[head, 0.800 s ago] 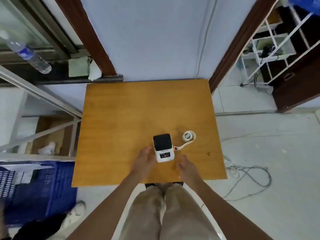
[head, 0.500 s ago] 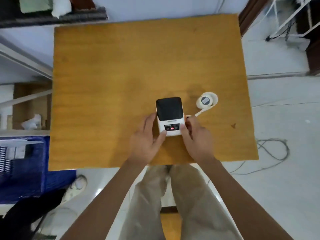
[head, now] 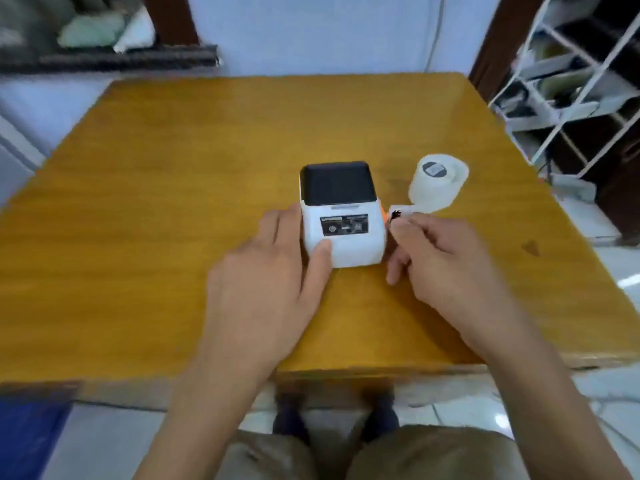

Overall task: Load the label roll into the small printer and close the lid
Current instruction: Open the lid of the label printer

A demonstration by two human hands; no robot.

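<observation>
A small white printer [head: 343,230] with a black lid sits on the wooden table [head: 173,188], its lid down. My left hand [head: 273,278] grips the printer's left side, thumb on its front. A white label roll [head: 438,183] stands just right of the printer, its loose tail trailing toward me. My right hand [head: 440,261] is beside the printer's right side, fingers curled, fingertips at the tail's end near an orange tab [head: 381,211]. Whether they pinch the tail I cannot tell.
A white wire rack [head: 568,88] stands to the right of the table. Behind the table is a pale wall [head: 329,32], with a dark ledge [head: 110,58] at the back left. A blue crate [head: 24,441] sits on the floor at lower left.
The view has dropped closer to the table. My left hand stays on the printer's left side. My right hand has shifted from the printer's front to the label tail at its right.
</observation>
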